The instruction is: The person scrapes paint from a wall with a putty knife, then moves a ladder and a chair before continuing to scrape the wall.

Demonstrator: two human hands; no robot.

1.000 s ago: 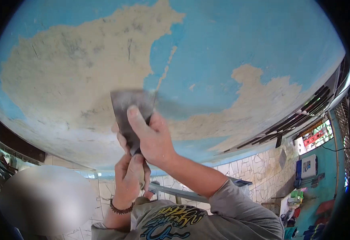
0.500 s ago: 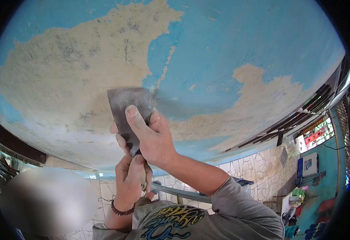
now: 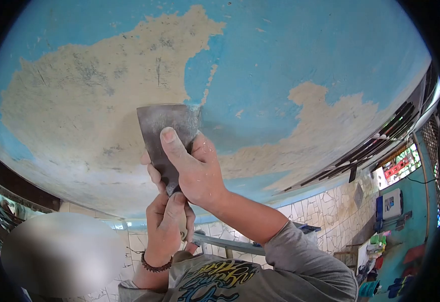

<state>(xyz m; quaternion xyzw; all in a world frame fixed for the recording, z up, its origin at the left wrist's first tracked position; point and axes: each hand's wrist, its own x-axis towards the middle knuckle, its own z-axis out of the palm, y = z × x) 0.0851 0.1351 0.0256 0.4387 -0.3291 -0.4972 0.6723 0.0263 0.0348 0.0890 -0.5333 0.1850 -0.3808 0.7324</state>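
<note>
A wide dark metal paint scraper (image 3: 152, 131) is held up with its blade edge at a surface of peeling blue paint (image 3: 260, 60). My right hand (image 3: 197, 168) grips the blade, thumb flat on its near face and fingers behind it. Lower down, my left hand (image 3: 167, 219), with a dark beaded bracelet at the wrist, is closed around the pale handle. The blade's right corner meets blue paint; the rest lies over a bare beige patch (image 3: 99, 90). Pale dust coats my fingers and the blade.
Dark slats (image 3: 371, 146) run along the right edge of the painted surface. A grey-blue rail (image 3: 235, 245) crosses near my body. Broken-tile wall (image 3: 325, 206) stands beyond. At right, a teal wall (image 3: 411, 201) has a white box (image 3: 392, 204) and a cluttered table (image 3: 363, 256). A blurred oval covers the lower left.
Both hands have pushed the scraper a short way up across the painted surface, and its edge sits closer to the strip of blue paint. The grip is the same.
</note>
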